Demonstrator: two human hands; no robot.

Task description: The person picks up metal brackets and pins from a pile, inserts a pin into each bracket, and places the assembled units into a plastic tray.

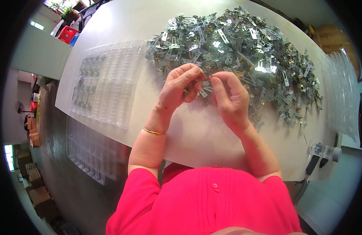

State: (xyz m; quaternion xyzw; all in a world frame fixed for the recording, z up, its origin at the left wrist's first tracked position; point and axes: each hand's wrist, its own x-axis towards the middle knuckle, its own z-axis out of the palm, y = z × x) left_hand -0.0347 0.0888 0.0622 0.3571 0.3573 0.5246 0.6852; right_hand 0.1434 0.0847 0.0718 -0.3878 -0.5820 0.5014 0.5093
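Observation:
My left hand (180,87) and my right hand (232,98) meet over the near edge of a big heap of small flat metal brackets (224,43). Both are closed, thumb against fingertips. A thin metal bracket (211,75) shows between the fingertips; most of it is hidden. More metal glints under the curled fingers of my left hand, too covered to make out. On the left of the table lies a clear plastic tray (128,88) with rows of slots. Several metal parts (85,94) fill its left rows.
At the right edge stands a stack of clear plastic trays (340,94). A clear bottle (325,151) lies near the front right corner, beside a dark-handled tool (312,165). Below the table's left edge are more clear trays (93,150). A red stool (67,34) is beyond.

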